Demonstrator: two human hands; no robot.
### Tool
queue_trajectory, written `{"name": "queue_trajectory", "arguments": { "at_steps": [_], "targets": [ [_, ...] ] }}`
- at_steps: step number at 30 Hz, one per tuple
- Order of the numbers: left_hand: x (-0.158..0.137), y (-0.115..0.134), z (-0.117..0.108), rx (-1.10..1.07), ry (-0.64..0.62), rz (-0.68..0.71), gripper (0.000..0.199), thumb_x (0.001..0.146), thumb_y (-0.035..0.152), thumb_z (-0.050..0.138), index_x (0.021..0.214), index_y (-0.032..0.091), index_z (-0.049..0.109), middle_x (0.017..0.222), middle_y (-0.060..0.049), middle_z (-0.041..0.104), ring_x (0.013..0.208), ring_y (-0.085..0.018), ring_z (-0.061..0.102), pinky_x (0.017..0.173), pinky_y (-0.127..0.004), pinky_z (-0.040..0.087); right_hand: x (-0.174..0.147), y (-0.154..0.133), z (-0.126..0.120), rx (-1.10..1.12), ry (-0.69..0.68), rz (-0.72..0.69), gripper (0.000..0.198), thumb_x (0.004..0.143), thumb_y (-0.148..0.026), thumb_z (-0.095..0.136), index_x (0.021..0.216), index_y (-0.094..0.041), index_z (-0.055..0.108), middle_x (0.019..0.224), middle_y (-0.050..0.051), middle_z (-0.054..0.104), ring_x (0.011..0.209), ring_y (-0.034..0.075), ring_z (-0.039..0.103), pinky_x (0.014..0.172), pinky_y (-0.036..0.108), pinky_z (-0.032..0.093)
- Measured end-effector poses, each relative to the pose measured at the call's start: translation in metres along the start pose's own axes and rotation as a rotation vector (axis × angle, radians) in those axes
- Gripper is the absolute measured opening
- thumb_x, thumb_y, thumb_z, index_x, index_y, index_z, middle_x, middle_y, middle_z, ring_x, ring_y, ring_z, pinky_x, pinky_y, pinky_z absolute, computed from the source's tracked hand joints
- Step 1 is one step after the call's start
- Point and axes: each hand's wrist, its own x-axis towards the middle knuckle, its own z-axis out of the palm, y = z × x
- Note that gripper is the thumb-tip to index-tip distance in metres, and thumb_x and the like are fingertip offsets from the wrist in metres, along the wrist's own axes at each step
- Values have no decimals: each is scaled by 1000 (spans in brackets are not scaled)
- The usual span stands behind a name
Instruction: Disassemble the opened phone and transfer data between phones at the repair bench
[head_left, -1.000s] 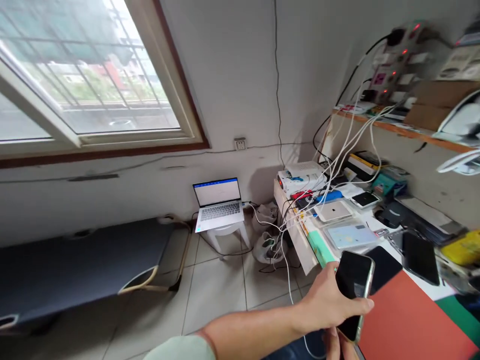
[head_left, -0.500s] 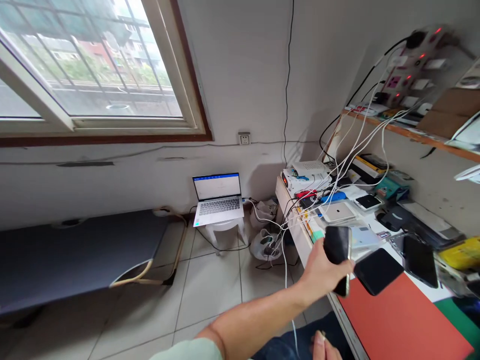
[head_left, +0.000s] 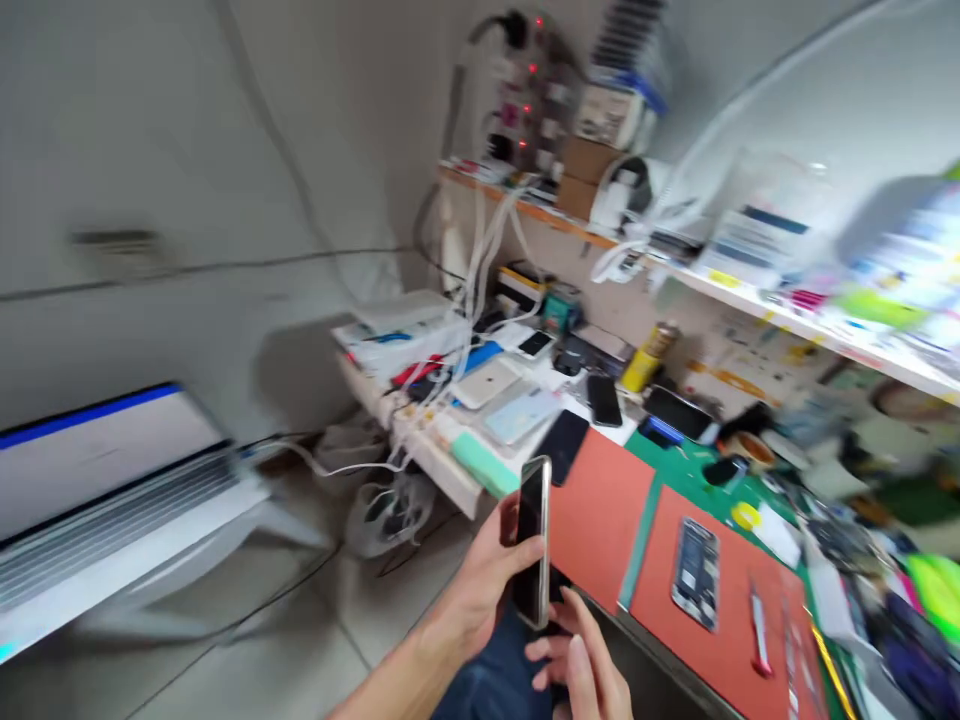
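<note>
My left hand (head_left: pixel 491 575) is wrapped round a smartphone (head_left: pixel 534 540) with a dark screen and a pale frame, held upright over my lap. Its thumb lies across the front of the phone. Close to the phone's lower edge is my right hand (head_left: pixel 581 655), its fingers apart and slightly bent; whether a fingertip touches the phone I cannot tell. Just beyond the held phone, a black phone (head_left: pixel 564 447) lies at the corner of the red mat (head_left: pixel 596 510). Farther right on the red surface are an opened phone with its insides showing (head_left: pixel 696 573) and a small screwdriver (head_left: pixel 759 628).
A laptop (head_left: pixel 127 470) stands on a white stool at the left. Several phones and tablets, cables and a yellow can (head_left: pixel 646 362) crowd the desk. Above it runs a shelf (head_left: pixel 750 290) with a power strip (head_left: pixel 525 100) at its left end. Plastic bags (head_left: pixel 386 515) sit below the desk.
My view has swung right, with blur. My left hand has brought the phone from over the desk edge to above my lap. My right hand has come up beside it, fingers now spread.
</note>
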Motion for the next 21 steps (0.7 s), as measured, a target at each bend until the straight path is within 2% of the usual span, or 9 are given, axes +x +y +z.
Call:
{"name": "queue_trajectory", "arguments": {
  "at_steps": [1,3,5,6,9,11,13,19,21],
  "targets": [
    [-2,-5,6,2,-44,-43,76,74,41,97,139,24,62,140,-11,66,134,-33,59,108,-37,51,0,-10,-5,72,20,17,72,97,-74,59,139,-17,72,114,13,80,62,17,71,59,29,62],
    [-5,-14,20,24,-104,-168,85,75,44,96,148,26,56,136,-12,67,115,-33,69,78,-32,59,1,-29,-17,172,58,43,75,94,-75,63,142,-17,70,113,13,80,63,19,72,60,31,62],
    [-8,-25,35,46,-133,-286,91,80,52,91,156,30,47,133,-12,69,93,-30,74,53,-27,51,2,-43,-33,251,85,78,73,95,-71,63,144,-17,68,103,12,80,70,21,73,61,33,62],
    [-9,-30,42,42,-147,-326,91,83,55,88,158,31,44,132,-12,69,88,-29,73,51,-27,50,2,-48,-41,290,86,97,70,98,-69,61,145,-17,66,98,11,79,74,22,73,62,33,61],
    [-7,-46,62,-12,-208,-390,77,88,55,82,153,29,51,135,-9,69,102,-29,72,74,-31,60,-2,-56,-66,363,60,120,59,102,-58,62,148,-20,61,103,9,77,80,20,71,64,30,59],
    [-4,-54,72,-42,-252,-429,67,89,53,79,147,26,58,138,-9,68,119,-32,67,94,-35,60,-6,-57,-78,380,79,121,57,100,-50,70,148,-22,59,112,8,75,80,17,70,67,28,58],
    [-2,-60,81,-61,-287,-484,65,89,51,78,146,26,60,140,-9,67,127,-34,63,104,-40,57,-10,-56,-85,402,130,124,63,94,-43,79,149,-23,56,117,7,74,84,15,70,70,26,58],
    [0,-71,102,-89,-307,-598,65,90,48,77,148,27,57,132,-8,71,126,-32,64,110,-42,51,-15,-48,-99,464,189,141,75,81,-35,91,146,-25,54,127,8,75,105,20,75,91,31,61],
    [-6,-77,109,-97,-307,-575,60,90,49,76,142,24,60,130,-9,72,126,-31,63,111,-42,49,-21,-40,-109,456,220,192,77,80,-39,92,146,-23,54,127,11,75,103,23,77,87,34,64]
  ]
}}
